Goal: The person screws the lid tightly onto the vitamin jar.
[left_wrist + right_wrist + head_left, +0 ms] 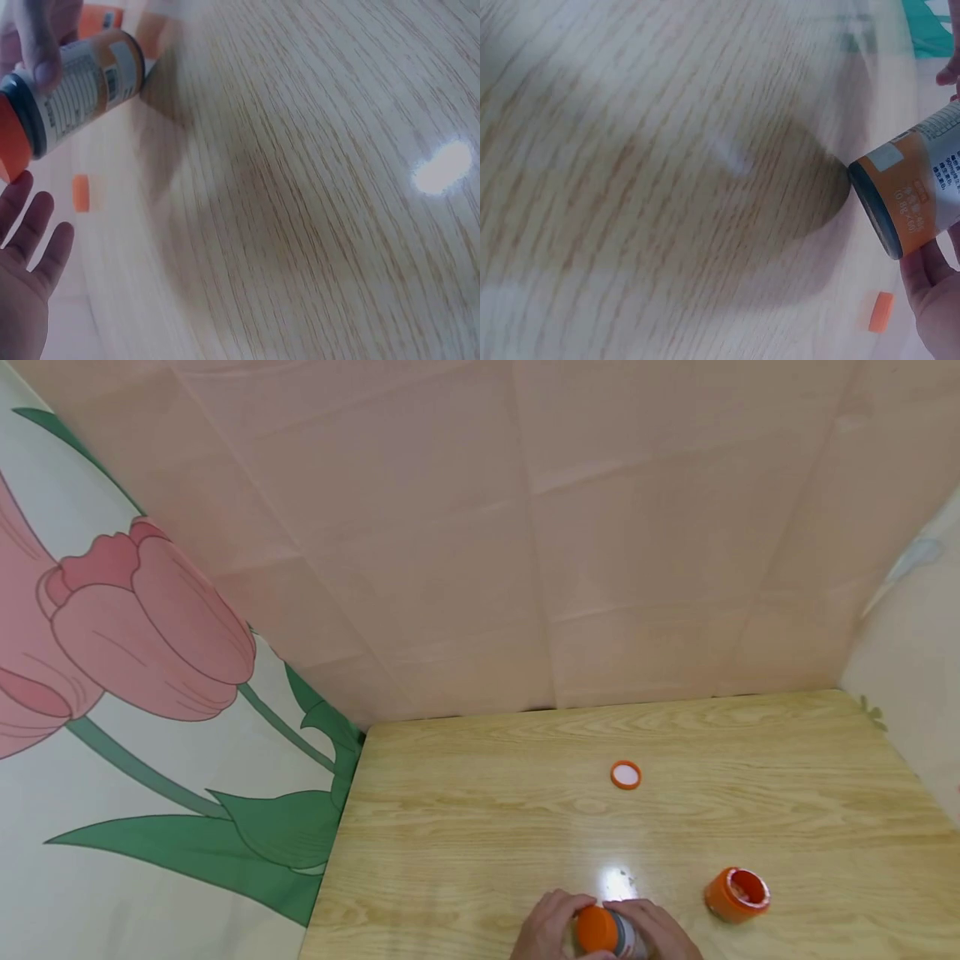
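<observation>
A bottle (pixel 82 86) with an orange cap (pixel 597 929), a dark grey collar and a white-and-orange printed label is held tilted between the two hands, low in the head view. My right hand (pixel 660 929) grips the bottle's body; its fingers also show at the label in the left wrist view. Around the cap, my left hand (pixel 550 927) has its thumb and forefinger on opposite sides. Its other fingers (pixel 54 255) are spread in the left wrist view. The bottle's dark base faces the camera in the right wrist view.
An open orange jar (pixel 727 897) with a white-edged mouth stands right of the hands. Farther back on the wood-grain table (pixel 465 802) lies an orange ring-shaped lid (pixel 626 763), white inside. A pinkish cloth (pixel 420 568) hangs behind the table, and a tulip-print sheet (pixel 172 760) at left.
</observation>
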Motion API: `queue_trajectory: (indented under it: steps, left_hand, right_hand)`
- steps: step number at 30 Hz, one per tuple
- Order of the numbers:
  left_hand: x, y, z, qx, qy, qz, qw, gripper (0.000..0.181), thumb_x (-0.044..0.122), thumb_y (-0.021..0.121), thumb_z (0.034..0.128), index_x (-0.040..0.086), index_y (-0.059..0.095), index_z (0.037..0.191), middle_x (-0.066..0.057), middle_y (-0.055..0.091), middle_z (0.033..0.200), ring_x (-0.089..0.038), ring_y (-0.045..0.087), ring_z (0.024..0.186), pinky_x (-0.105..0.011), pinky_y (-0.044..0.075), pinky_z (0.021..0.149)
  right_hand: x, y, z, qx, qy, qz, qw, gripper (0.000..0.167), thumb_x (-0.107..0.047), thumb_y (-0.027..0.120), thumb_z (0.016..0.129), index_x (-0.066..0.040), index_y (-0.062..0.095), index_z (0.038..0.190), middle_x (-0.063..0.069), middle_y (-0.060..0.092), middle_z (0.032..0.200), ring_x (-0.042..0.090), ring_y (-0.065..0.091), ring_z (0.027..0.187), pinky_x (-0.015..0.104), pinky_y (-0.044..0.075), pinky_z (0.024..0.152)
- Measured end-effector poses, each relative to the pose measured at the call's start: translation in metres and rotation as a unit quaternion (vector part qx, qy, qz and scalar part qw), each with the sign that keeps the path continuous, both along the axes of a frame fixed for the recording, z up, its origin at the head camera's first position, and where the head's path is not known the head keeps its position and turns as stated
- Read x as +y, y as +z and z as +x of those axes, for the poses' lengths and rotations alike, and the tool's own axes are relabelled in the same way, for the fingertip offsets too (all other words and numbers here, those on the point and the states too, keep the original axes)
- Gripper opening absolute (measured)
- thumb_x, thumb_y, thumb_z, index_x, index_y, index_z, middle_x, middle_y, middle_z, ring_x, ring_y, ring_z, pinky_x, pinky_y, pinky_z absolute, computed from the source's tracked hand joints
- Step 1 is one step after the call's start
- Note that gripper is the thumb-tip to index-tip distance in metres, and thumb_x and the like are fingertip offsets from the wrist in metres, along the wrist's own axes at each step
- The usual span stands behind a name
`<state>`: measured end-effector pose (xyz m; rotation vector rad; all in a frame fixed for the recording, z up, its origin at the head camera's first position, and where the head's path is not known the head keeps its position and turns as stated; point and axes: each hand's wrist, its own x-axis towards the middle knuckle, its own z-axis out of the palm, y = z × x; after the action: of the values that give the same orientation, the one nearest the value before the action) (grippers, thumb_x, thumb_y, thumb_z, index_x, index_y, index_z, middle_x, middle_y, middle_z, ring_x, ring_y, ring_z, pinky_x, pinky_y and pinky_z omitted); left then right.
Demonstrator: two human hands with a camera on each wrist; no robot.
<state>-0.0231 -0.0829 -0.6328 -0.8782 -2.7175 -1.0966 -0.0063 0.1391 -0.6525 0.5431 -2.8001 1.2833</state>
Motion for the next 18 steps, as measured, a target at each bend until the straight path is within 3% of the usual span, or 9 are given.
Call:
queue_trajectory:
  steps: [7, 10, 14, 18]
  left_hand:
    - [-0.002, -0.005, -0.002, 0.071, -0.025, 0.014, 0.9971, 0.053, 0.051, 0.073, 0.084, 0.022, 0.061, 0.127, 0.011, 0.064, 0.105, 0.002, 0.056, 0.094, -0.004, 0.037, 0.087]
    - [-0.003, -0.006, -0.003, 0.109, -0.028, 0.01, 0.9936, 0.055, 0.051, 0.073, 0.083, 0.023, 0.062, 0.128, 0.01, 0.065, 0.105, 0.001, 0.057, 0.095, -0.004, 0.037, 0.09]
    - [-0.004, -0.006, -0.005, 0.131, -0.047, 0.001, 0.9902, 0.056, 0.049, 0.072, 0.0848, 0.025, 0.059, 0.134, 0.009, 0.064, 0.114, -0.002, 0.057, 0.102, -0.006, 0.037, 0.096]
    - [-0.006, -0.004, -0.007, 0.146, -0.069, -0.012, 0.9867, 0.059, 0.044, 0.074, 0.085, 0.023, 0.057, 0.137, 0.007, 0.063, 0.12, -0.005, 0.056, 0.109, -0.01, 0.038, 0.1]
  right_hand:
    - [0.0, 0.003, 0.0, -0.025, -0.002, -0.016, 0.9995, 0.061, -0.049, 0.084, 0.072, -0.029, 0.062, 0.124, -0.014, 0.063, 0.113, -0.005, 0.055, 0.097, 0.018, 0.051, 0.082]
    - [0.0, 0.008, 0.0, -0.072, 0.004, -0.027, 0.9971, 0.062, -0.052, 0.082, 0.073, -0.033, 0.06, 0.127, -0.015, 0.062, 0.116, -0.006, 0.055, 0.098, 0.018, 0.05, 0.083]
    - [0.002, 0.015, -0.003, -0.138, 0.023, -0.053, 0.9887, 0.062, -0.052, 0.079, 0.077, -0.035, 0.056, 0.132, -0.013, 0.061, 0.121, -0.006, 0.055, 0.1, 0.016, 0.05, 0.085]
    - [0.003, 0.015, -0.006, -0.135, 0.041, -0.066, 0.9878, 0.058, -0.045, 0.079, 0.08, -0.031, 0.057, 0.133, -0.011, 0.062, 0.12, -0.006, 0.056, 0.099, 0.016, 0.049, 0.084]
